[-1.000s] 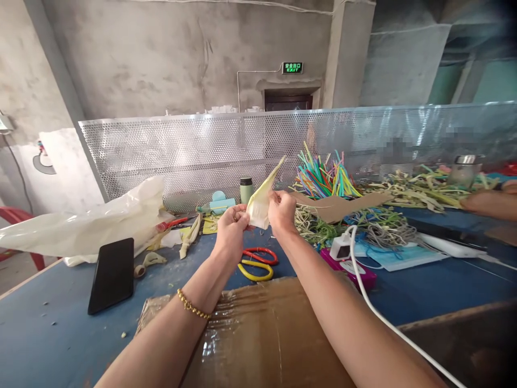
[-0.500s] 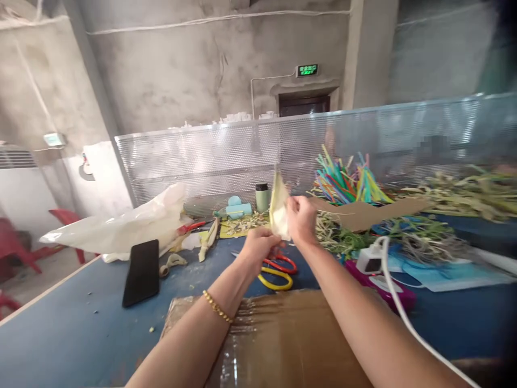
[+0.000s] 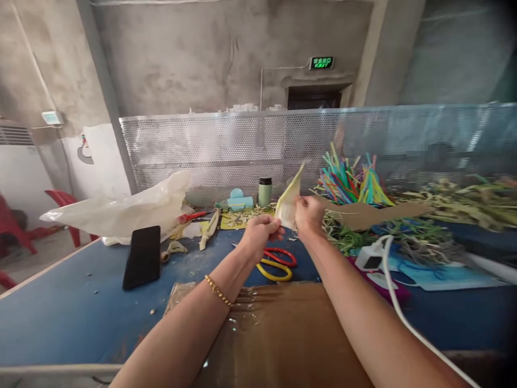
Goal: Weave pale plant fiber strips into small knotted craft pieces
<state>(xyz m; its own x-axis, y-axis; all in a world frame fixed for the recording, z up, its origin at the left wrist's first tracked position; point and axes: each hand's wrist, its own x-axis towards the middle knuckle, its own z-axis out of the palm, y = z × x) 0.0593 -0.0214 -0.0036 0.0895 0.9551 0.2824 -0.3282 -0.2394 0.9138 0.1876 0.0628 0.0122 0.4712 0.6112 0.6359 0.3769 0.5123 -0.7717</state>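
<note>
A pale yellow-green, leaf-shaped husk (image 3: 288, 203) is stretched between my two hands, its pointed tip up and leaning right. My left hand (image 3: 262, 233) pinches its lower left edge. The right side of the husk is gripped by my closed right hand (image 3: 310, 215). Just below and beyond my left wrist lie scissors (image 3: 278, 274) with red and yellow handles, their blades partly hidden by that arm. Under both forearms, a brown cardboard sheet (image 3: 291, 334) reaches the near edge of the view.
On the blue table (image 3: 64, 302) lie a black phone (image 3: 141, 257) and a plastic bag (image 3: 121, 210) at left. Behind stand a green bottle (image 3: 265, 192) and colourful pipe cleaners (image 3: 351, 180). A white charging cable (image 3: 390, 280) runs along the right; husk strips (image 3: 468, 202) lie behind it.
The husk's tip has swung to the right and its face shows wider between my hands. Both hands still grip it. The whole view has shifted slightly.
</note>
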